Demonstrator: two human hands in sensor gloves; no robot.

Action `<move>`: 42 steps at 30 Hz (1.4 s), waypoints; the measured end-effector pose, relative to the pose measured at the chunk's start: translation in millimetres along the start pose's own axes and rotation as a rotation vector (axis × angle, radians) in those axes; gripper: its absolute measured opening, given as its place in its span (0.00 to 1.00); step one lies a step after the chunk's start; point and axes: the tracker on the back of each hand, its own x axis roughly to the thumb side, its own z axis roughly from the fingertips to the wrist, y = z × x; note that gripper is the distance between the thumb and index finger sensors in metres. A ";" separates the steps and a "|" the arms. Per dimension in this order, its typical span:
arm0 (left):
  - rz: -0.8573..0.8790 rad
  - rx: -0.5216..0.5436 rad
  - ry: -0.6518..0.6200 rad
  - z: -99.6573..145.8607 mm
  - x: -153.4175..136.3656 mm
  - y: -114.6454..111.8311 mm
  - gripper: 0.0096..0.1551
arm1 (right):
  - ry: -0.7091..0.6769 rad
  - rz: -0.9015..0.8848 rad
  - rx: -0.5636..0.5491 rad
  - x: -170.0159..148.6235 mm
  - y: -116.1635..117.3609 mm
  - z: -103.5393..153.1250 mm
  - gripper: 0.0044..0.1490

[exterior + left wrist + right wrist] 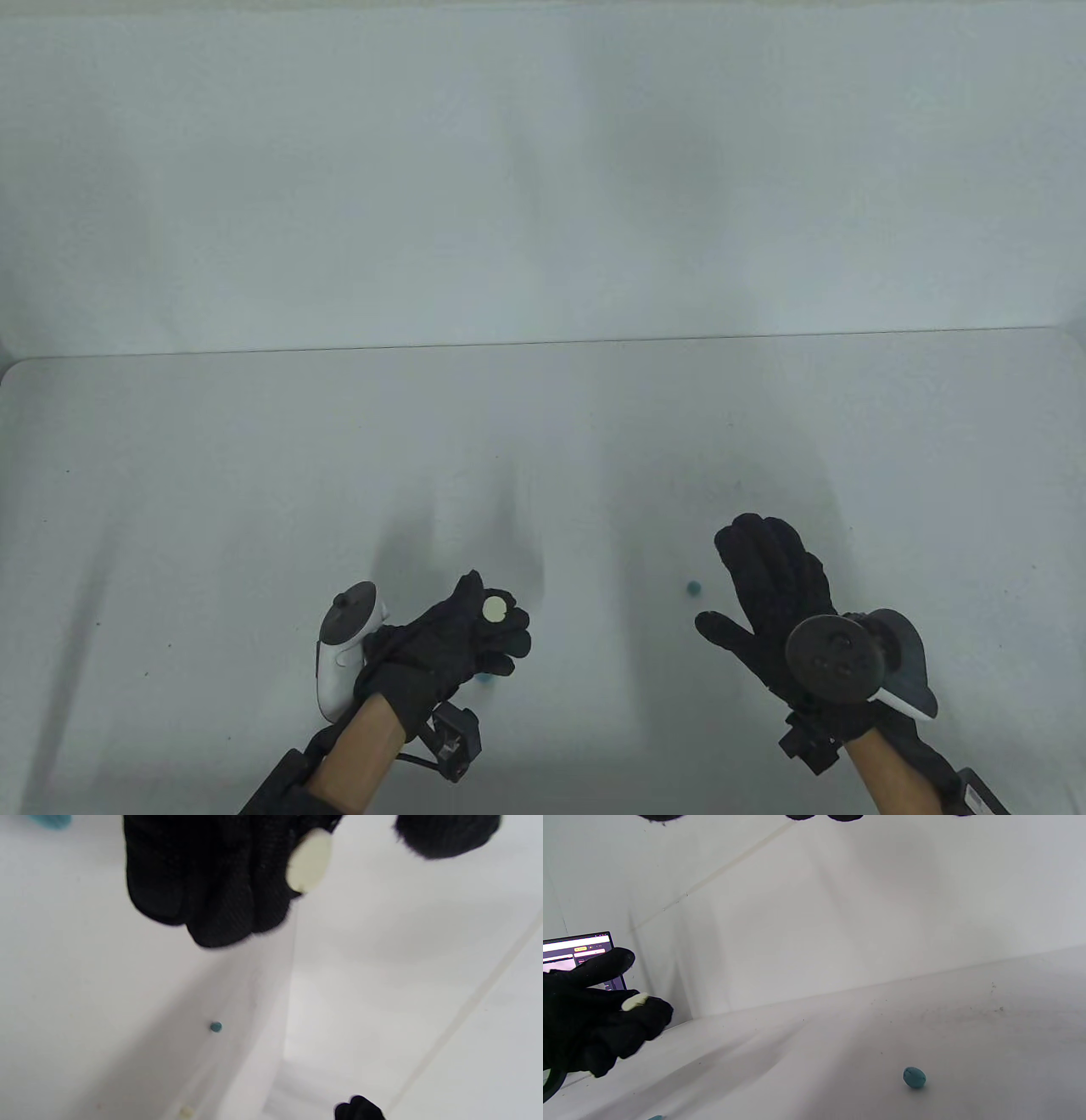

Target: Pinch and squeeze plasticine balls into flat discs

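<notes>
My left hand (479, 632) is raised a little off the table with its fingers curled. A flattened cream plasticine disc (495, 607) lies on the side of its curled fingers (212, 878), and the thumb (445, 832) is lifted clear of it. The disc also shows in the left wrist view (309, 860) and the right wrist view (634, 1001). My right hand (764, 586) is open, fingers spread, palm down and empty. A small teal ball (694, 587) sits on the table just left of it, not touched; it also shows in the right wrist view (914, 1077).
A teal plasticine piece (485, 677) lies on the table under my left hand. A small cream bit (186, 1111) lies farther off. A lit laptop screen (581, 955) stands beyond the left hand. The white table (254, 475) ends at a white back wall.
</notes>
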 end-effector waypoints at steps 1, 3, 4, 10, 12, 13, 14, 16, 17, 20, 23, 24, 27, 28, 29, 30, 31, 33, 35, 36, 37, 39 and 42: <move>-0.001 0.013 0.007 -0.1 -0.2 0.8 0.38 | 0.000 0.002 -0.002 0.1 -0.1 0.2 0.54; -0.012 0.035 0.018 0.3 0.6 1.2 0.27 | -0.001 0.000 -0.004 0.0 -0.3 0.1 0.54; -0.026 0.042 0.017 0.4 1.2 1.6 0.25 | -0.002 -0.001 -0.001 -0.1 0.1 -0.2 0.54; -0.084 0.075 -0.003 1.3 6.0 -0.9 0.24 | -0.004 0.001 0.001 0.3 0.4 0.0 0.53; -0.093 0.087 -0.010 1.7 7.6 -1.9 0.24 | -0.004 0.005 0.000 0.7 0.5 0.4 0.53; -0.085 0.078 -0.010 1.6 7.1 -1.8 0.24 | -0.005 0.005 -0.003 0.8 0.3 0.5 0.53; -0.066 0.088 -0.007 1.6 5.6 -1.0 0.25 | -0.006 0.003 -0.005 0.9 0.1 0.5 0.54; -0.024 0.043 -0.020 -0.4 3.0 -0.1 0.31 | -0.007 0.001 -0.003 0.5 0.4 0.2 0.54; 0.002 -0.014 -0.029 -1.3 1.8 -0.6 0.44 | -0.007 0.001 -0.001 0.6 0.5 0.2 0.53; 0.082 -0.069 -0.035 -1.4 -0.1 -4.1 0.51 | -0.006 0.002 -0.004 0.7 0.2 0.5 0.54; 0.031 -0.067 -0.039 -2.6 1.1 -6.0 0.47 | -0.004 0.001 -0.001 0.3 0.4 0.2 0.54; 0.020 -0.061 -0.038 -2.8 1.4 -6.2 0.43 | -0.003 0.003 -0.001 0.4 0.4 0.4 0.54; 0.000 -0.043 -0.033 -3.3 2.1 -5.9 0.31 | -0.004 0.002 -0.005 0.3 0.0 0.3 0.54; -0.010 -0.044 -0.032 -3.5 2.7 -5.5 0.27 | -0.003 0.002 0.000 0.1 0.5 0.1 0.54; -0.016 -0.044 -0.038 -3.4 3.1 -5.6 0.26 | -0.003 0.002 0.001 0.2 0.5 0.1 0.54; -0.027 -0.033 -0.045 -2.6 4.1 -5.9 0.26 | -0.003 0.005 0.000 0.5 0.5 0.4 0.53; -0.033 -0.030 -0.056 -2.5 5.1 -6.2 0.25 | -0.003 0.005 -0.002 0.4 0.4 0.4 0.54; -0.044 -0.025 -0.063 -1.8 6.4 -6.7 0.24 | -0.004 0.002 -0.002 0.3 0.2 0.2 0.53; -0.062 -0.022 -0.070 -1.0 6.9 -6.7 0.24 | -0.003 0.003 0.001 0.2 0.4 0.2 0.53; -0.069 0.004 -0.060 -0.3 7.1 -6.5 0.24 | -0.003 0.004 -0.001 0.4 0.3 0.5 0.53; -0.075 0.016 -0.057 0.0 7.2 -6.0 0.24 | -0.003 0.004 -0.003 0.3 0.2 0.5 0.53; -0.071 0.025 -0.061 -0.4 7.1 -5.4 0.24 | -0.004 0.002 -0.004 0.1 0.1 0.2 0.53; -0.077 0.043 -0.064 0.5 8.1 -4.6 0.28 | -0.004 0.004 -0.002 0.4 0.4 0.5 0.53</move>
